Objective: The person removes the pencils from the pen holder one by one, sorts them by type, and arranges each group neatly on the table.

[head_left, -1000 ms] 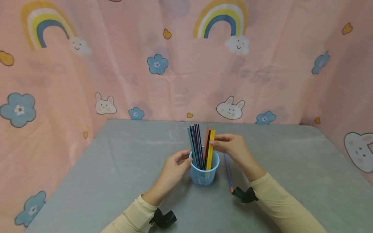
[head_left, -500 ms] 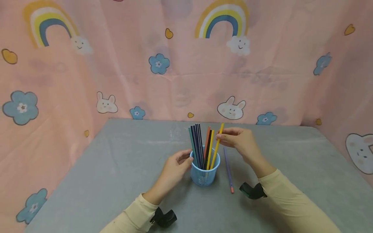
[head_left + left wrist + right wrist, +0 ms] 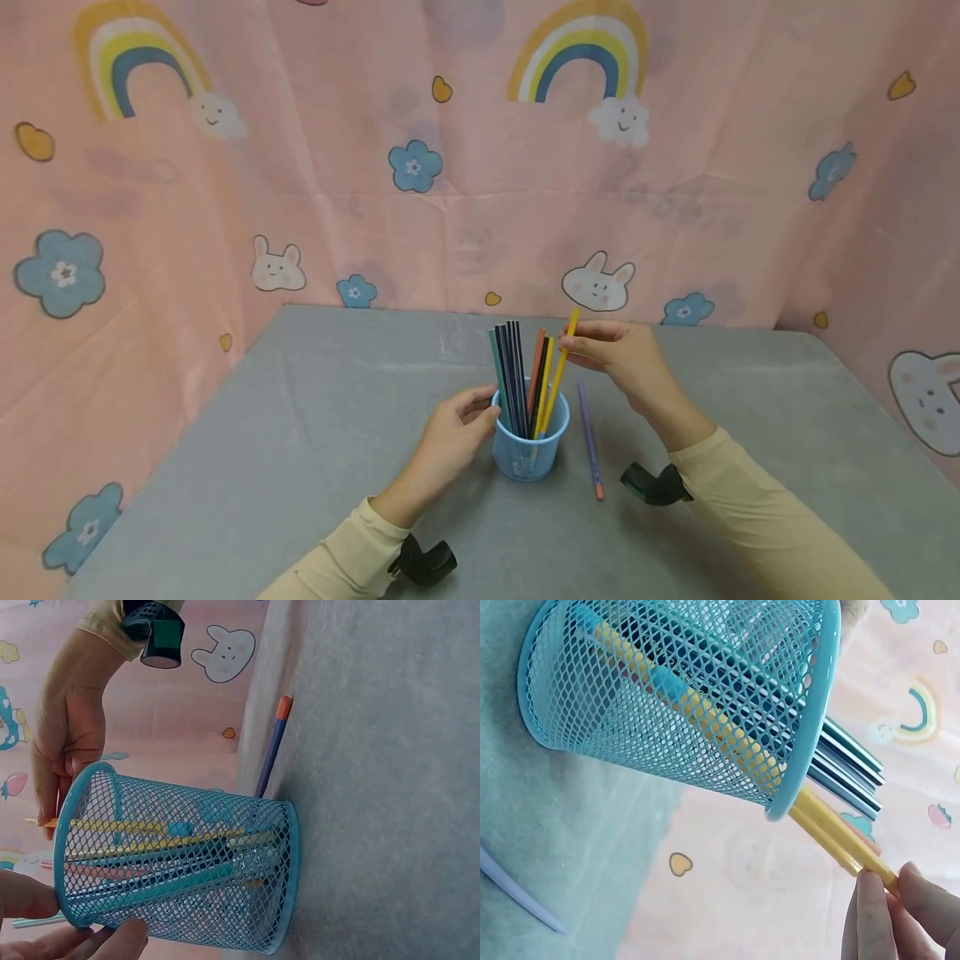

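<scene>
A light blue mesh pencil cup (image 3: 525,460) stands upright on the grey table, holding several pencils, among them dark ones (image 3: 512,375), teal, orange, black and yellow. My left hand (image 3: 452,437) holds the cup by its left side, thumb and fingers at the rim (image 3: 64,859). Between thumb and fingers, my right hand (image 3: 628,358) pinches a yellow pencil (image 3: 560,371) near its upper end. That pencil leans right, its lower part still inside the cup, as the mesh shows in the right wrist view. Another yellow pencil (image 3: 829,844) lies close beside it.
A purple pencil (image 3: 590,442) with an orange-red end lies on the table (image 3: 337,433) just right of the cup. Black wrist cameras (image 3: 423,562) stick out from both sleeves. Behind the table's back edge hangs a pink patterned curtain (image 3: 480,208).
My right hand has drawn one yellow pencil up and to the right, apart from the other yellow one. My left hand keeps its place at the cup.
</scene>
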{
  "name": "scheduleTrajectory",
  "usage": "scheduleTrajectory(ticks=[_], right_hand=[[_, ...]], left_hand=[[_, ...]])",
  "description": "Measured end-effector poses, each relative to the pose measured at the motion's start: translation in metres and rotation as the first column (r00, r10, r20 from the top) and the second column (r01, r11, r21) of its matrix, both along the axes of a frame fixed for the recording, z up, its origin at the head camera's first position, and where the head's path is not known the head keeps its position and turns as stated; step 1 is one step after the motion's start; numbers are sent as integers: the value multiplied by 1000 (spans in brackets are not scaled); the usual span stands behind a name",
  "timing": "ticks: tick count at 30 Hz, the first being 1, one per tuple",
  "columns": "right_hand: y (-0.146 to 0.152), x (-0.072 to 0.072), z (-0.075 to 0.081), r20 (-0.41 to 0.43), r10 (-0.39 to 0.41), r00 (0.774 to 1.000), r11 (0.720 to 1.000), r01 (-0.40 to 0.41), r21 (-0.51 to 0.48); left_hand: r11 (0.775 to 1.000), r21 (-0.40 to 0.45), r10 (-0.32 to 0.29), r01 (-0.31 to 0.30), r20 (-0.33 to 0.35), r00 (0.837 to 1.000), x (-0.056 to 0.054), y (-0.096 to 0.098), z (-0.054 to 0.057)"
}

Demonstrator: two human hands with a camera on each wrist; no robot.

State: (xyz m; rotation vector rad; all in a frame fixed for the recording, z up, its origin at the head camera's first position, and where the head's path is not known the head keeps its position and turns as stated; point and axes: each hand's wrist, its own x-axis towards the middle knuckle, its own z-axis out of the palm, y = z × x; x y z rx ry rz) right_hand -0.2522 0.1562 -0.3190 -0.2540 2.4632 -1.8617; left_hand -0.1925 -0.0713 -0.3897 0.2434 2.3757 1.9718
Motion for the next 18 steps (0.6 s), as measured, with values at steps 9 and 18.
scheduleTrajectory(ticks=[9, 18], right_hand=[[5, 3, -3, 2, 4, 1000, 1000, -4, 1], [12, 3, 3, -25, -28, 999, 998, 27, -65]], left_hand=[[1000, -7, 4, -4, 8, 1000, 0, -1, -3], [999, -34, 14, -14, 9, 1000, -3, 2, -5]])
